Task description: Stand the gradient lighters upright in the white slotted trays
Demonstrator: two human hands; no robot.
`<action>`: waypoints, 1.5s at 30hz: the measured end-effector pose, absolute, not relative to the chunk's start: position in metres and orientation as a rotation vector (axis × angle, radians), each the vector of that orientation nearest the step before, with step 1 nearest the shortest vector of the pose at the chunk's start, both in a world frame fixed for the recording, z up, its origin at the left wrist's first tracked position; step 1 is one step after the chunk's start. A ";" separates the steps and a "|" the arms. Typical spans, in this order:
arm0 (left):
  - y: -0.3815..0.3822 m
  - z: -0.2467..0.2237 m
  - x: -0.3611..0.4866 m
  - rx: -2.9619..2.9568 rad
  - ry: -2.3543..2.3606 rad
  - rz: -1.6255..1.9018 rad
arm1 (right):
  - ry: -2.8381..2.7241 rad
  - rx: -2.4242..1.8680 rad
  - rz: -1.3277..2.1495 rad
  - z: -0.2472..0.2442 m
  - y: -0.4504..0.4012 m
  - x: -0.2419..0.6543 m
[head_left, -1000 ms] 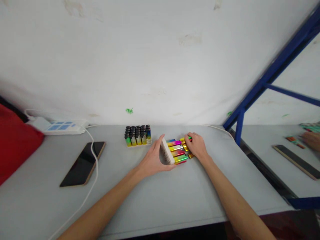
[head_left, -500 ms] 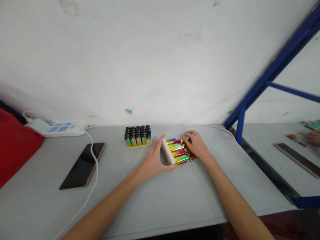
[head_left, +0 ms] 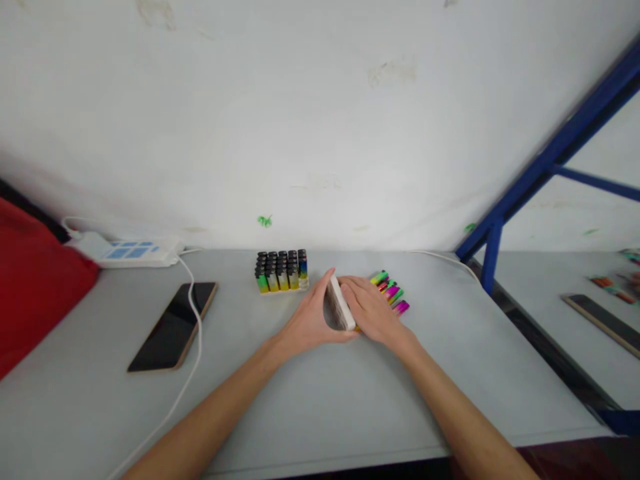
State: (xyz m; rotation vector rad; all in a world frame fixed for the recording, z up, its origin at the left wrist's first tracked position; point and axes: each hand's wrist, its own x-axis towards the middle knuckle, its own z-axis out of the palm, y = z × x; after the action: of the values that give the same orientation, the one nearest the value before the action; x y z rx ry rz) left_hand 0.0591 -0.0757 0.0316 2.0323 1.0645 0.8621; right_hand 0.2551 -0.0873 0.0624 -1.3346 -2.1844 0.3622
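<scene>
A white lighter tray [head_left: 342, 303] stands tipped on its side on the grey table. My left hand [head_left: 311, 317] grips it from the left, thumb at the near end and fingers at the far end. Flat across the tray's right side lies my right hand [head_left: 370, 308], its fingers stretched out over the lighters there and hiding most of them. Colourful lighters [head_left: 393, 293] in green, red and magenta stick out past the back of that hand. To the left, a second batch of black-topped lighters [head_left: 281, 272] stands upright in rows in another white tray [head_left: 303, 285].
A phone [head_left: 173, 327] lies at the left, crossed by a white cable [head_left: 196, 347]. Behind it are a power strip [head_left: 143, 253] and a red bag [head_left: 40, 280]. A blue metal frame [head_left: 493, 257] rises on the right, with another phone [head_left: 603, 323] beyond it.
My right hand has moved left from the lighters' far ends to lie across them against the tray. My left hand keeps its grip. The view has shifted slightly.
</scene>
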 end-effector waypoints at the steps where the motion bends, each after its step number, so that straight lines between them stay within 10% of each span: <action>1: -0.075 0.032 0.059 2.034 1.060 0.870 | -2.208 -1.351 0.323 0.061 -0.087 0.256; 45: -0.069 0.046 0.044 2.239 0.991 0.832 | -2.341 -1.633 -0.092 0.052 -0.103 0.252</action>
State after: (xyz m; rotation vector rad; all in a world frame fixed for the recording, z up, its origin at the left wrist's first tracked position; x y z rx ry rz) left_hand 0.0443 -0.0693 0.0463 2.2386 0.9910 0.8320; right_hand 0.2517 -0.1028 0.0520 -1.6332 -2.3414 -0.0922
